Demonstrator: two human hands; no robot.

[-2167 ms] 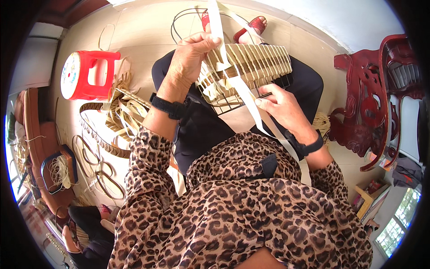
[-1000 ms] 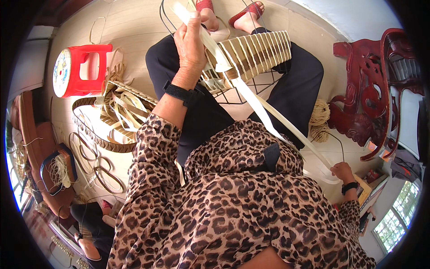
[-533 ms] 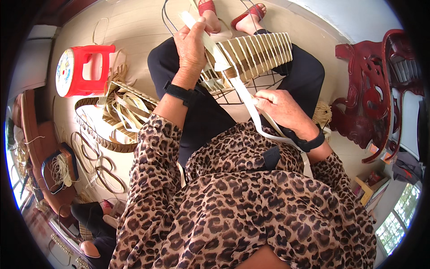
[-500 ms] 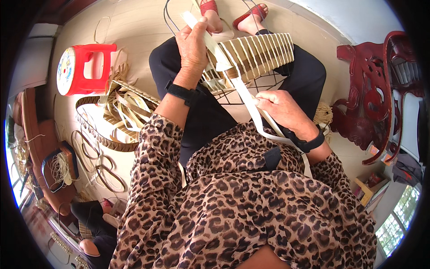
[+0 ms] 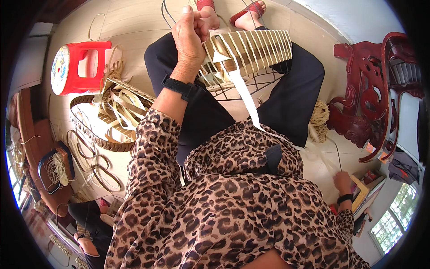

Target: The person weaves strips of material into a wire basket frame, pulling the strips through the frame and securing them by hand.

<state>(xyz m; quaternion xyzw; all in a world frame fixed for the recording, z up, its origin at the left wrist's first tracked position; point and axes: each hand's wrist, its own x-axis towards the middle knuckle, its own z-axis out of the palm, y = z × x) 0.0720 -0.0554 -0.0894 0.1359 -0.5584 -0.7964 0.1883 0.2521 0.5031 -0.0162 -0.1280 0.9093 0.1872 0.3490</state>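
Note:
A wire-framed basket piece (image 5: 255, 51), wrapped with tan and cream strips, rests between my knees. From its left end a flat white strip (image 5: 245, 96) runs down over my lap and off to the right, where it blurs. My left hand (image 5: 188, 38) is raised just beyond that end, fingers loosely curled, thumb apart, nothing visible in it. Out at the lower right, my right hand (image 5: 342, 181) is closed at the blurred far part of the strip, arm stretched away from my body. A small folded white point shows where the strip meets the basket.
Left of me stand a red plastic stool (image 5: 96, 67) and a partly woven basket (image 5: 105, 141) with loose strips. Dark coils (image 5: 96, 163) lie on the floor. A carved dark-red chair (image 5: 367, 98) and a cream cord bundle (image 5: 319, 119) are on the right. Another person sits at lower left.
My right hand has swung from the basket out to the lower right, drawing the strip through. My left hand has let go of the strip, whose raised length has shrunk to a small folded point.

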